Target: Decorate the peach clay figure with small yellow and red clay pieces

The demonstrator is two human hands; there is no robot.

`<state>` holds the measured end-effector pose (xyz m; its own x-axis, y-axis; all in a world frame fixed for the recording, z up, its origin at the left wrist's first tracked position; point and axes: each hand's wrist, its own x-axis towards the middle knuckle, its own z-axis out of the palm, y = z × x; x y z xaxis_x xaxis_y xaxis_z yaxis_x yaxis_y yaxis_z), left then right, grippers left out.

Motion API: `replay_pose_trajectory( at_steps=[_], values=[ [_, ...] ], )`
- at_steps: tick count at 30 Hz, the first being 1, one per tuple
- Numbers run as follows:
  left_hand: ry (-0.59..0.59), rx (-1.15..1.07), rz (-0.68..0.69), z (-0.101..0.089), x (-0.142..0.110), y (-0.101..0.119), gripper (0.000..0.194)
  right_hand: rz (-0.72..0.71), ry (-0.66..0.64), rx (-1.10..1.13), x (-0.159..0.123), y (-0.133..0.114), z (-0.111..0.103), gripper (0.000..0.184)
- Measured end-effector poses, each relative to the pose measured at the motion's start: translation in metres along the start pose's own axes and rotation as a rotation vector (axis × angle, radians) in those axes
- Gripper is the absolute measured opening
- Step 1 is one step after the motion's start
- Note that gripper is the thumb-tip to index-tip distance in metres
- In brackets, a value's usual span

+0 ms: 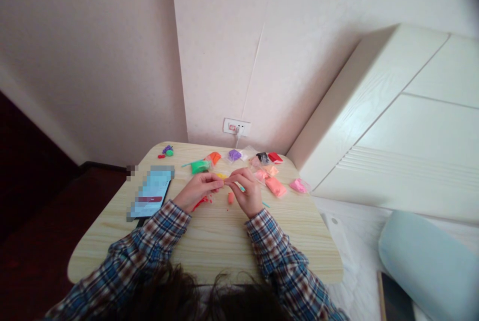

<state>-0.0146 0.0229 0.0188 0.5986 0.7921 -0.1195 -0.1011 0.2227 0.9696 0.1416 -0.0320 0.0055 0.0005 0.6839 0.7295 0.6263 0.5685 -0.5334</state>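
Observation:
My left hand [202, 189] and my right hand [245, 191] meet above the middle of the table, fingertips pinched together. Between them is a tiny orange-yellow bit, seemingly modelling clay [224, 183], mostly hidden by the fingers. Just below the right fingers, an orange-red clay lump [230, 198] lies on the tabletop. A red packet [202, 202] rests under the left hand's edge. Close behind the hands are a yellow packet [221, 176] and a green clay packet [200, 166]. A coral clay packet [276, 187] lies to the right of my right hand.
A phone [151, 194] with a lit screen lies on the table [209, 251] at left. Small purple, green and red clay pieces [168, 151] sit at the far left corner. Purple [234, 155], black [262, 157] and pink [298, 185] packets line the back and right. A wall socket [236, 127] is behind.

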Motion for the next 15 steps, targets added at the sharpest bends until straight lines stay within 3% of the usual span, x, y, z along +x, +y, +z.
replay_pose_trajectory(
  at_steps=[15],
  values=[
    [0.001, -0.026, 0.015, 0.0034, -0.0016, 0.0041, 0.022, 0.02, -0.03, 0.0, 0.0003, -0.0022, 0.0041, 0.01]
  ],
)
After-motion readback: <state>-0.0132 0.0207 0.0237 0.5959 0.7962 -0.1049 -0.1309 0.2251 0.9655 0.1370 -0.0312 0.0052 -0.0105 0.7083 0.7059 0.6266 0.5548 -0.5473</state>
